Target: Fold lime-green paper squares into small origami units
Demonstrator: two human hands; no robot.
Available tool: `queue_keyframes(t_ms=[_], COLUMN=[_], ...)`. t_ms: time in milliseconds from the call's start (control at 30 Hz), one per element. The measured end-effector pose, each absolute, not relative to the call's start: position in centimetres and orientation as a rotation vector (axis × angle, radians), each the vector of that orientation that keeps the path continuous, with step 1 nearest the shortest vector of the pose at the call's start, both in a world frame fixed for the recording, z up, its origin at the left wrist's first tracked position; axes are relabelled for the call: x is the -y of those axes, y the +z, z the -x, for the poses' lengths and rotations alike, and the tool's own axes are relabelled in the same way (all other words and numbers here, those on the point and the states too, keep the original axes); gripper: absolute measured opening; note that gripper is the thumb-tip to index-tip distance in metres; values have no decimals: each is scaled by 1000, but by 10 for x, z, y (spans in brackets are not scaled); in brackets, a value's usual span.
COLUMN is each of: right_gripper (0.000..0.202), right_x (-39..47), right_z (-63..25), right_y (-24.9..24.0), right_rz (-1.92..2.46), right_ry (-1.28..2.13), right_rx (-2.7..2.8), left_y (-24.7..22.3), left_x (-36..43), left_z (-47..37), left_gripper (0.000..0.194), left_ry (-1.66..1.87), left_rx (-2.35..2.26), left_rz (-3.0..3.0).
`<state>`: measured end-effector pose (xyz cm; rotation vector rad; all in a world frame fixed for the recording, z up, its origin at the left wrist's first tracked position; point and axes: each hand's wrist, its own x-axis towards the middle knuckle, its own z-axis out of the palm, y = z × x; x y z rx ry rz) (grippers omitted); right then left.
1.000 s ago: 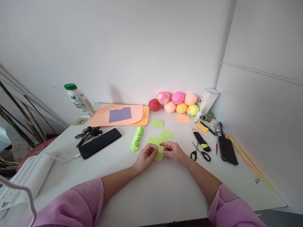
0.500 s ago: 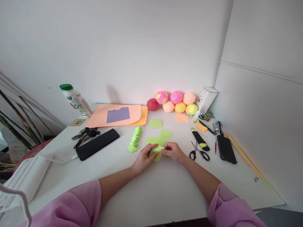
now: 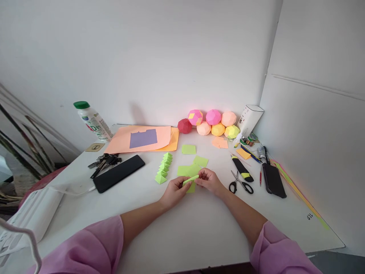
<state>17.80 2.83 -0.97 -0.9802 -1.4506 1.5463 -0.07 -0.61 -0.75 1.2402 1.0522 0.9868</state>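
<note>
Between my two hands, above the table, is a small piece of green paper (image 3: 190, 179), seen almost edge-on as a narrow strip. My left hand (image 3: 175, 190) is closed on its left end, and the fingers of my right hand (image 3: 209, 180) pinch its right end. Several flat green paper pieces (image 3: 185, 170) lie under and just beyond my hands, partly hidden by them. A row of folded green paper pyramids (image 3: 164, 167) stands to the left of my left hand. Farther back lies a single green rectangle (image 3: 188, 149).
Scissors (image 3: 241, 183) and a box cutter (image 3: 242, 168) lie right of my hands, with a phone (image 3: 273, 180) beyond. A black power bank (image 3: 119, 173), keys (image 3: 104, 163) and a bottle (image 3: 93, 121) are at left. Faceted paper balls (image 3: 213, 117) are stacked by the wall.
The held green paper has tilted from showing its face to nearly edge-on. Both hands stay in almost the same place, still gripping it.
</note>
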Motion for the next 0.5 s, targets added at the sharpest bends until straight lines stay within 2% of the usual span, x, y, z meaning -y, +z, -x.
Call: queue_keyframes(t_ms=[500], right_gripper=[23], right_x=[-30], right_z=[-179], right_y=[-10], right_rz=[996], right_ry=[1469], right_rx=[1508], left_y=[-13], left_x=[5], left_z=[3], left_gripper=[34], left_ry=[923], left_rx=[-1048], left_rz=[-1281])
